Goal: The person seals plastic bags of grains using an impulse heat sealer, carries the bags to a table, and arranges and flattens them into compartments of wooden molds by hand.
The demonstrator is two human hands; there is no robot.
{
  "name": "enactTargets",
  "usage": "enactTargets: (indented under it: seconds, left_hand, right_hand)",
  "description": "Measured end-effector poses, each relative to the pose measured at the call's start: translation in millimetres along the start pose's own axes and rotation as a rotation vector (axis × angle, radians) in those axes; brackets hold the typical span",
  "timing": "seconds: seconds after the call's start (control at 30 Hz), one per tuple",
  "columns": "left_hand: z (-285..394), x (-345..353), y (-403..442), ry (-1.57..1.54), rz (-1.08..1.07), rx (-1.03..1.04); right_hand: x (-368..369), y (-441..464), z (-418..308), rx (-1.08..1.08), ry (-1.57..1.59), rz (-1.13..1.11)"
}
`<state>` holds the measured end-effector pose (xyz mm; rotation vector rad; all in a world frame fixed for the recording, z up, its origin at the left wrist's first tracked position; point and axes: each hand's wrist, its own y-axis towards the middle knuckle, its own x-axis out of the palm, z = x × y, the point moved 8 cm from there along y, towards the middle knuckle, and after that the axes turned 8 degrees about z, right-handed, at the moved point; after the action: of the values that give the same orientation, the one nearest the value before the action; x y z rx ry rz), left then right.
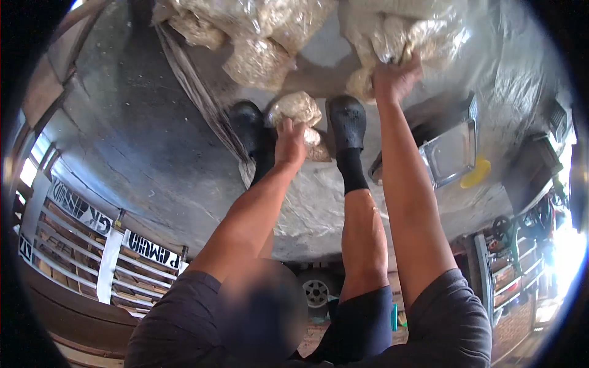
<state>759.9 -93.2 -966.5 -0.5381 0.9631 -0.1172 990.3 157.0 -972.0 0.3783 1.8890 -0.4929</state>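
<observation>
My left hand (291, 145) is closed on a clear plastic bag of pale, tan contents (297, 108), low between the two black shoes. Just beneath that hand lies another small packed bag (316, 147). Farther forward on the right, my right hand (396, 81) has its fingers curled at the near edge of a shiny clear plastic bag (429, 46) in a pile; part of its grip is hidden. What fills the bags is too unclear to name.
More filled bags (257, 61) are heaped ahead on the left. A long cloth strip (196, 92) crosses the grey sheet (147, 141). To the right are a metal-framed tray-like object (451, 156) and a yellow round item (475, 173). Slatted racks (92, 245) and a wheel (317, 292) appear behind.
</observation>
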Motion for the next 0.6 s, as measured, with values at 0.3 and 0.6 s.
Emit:
enactTargets:
  seconds: [0.3, 0.6]
  left_hand:
    - [-13.3, -141.2, 108.1, -0.134, -0.012, -0.074]
    - [-64.7, -101.8, 151.8, -0.020, 0.075, -0.228]
  right_hand:
    - [13.7, 0.7, 14.5, 0.302, -0.019, -0.010]
    - [-23.8, -33.6, 27.4, 0.390, 0.252, -0.110]
